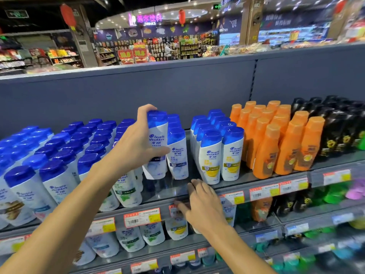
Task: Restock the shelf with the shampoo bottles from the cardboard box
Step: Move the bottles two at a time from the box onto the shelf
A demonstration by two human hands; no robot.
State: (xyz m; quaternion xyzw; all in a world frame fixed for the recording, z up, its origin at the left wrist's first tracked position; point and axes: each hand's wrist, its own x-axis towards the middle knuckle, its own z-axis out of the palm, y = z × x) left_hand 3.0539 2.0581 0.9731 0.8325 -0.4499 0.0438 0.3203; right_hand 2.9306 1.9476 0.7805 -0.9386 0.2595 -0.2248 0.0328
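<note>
My left hand (138, 141) grips a white shampoo bottle with a blue cap (157, 147), upright at the front of a row on the top shelf (262, 181). Fingers wrap its left side and cap, and the thumb crosses its label. More blue-capped bottles (177, 153) stand right behind and beside it. My right hand (201, 202) hovers lower, over the shelf's front edge, fingers loosely spread and holding nothing. The cardboard box is out of view.
Several white, blue-capped bottles (59, 155) fill the shelf to the left, yellow-label ones (213, 151) to the right, then orange bottles (276, 139) and black bottles (335, 127). Price tags (142, 217) line the shelf edges. Lower shelves hold more bottles.
</note>
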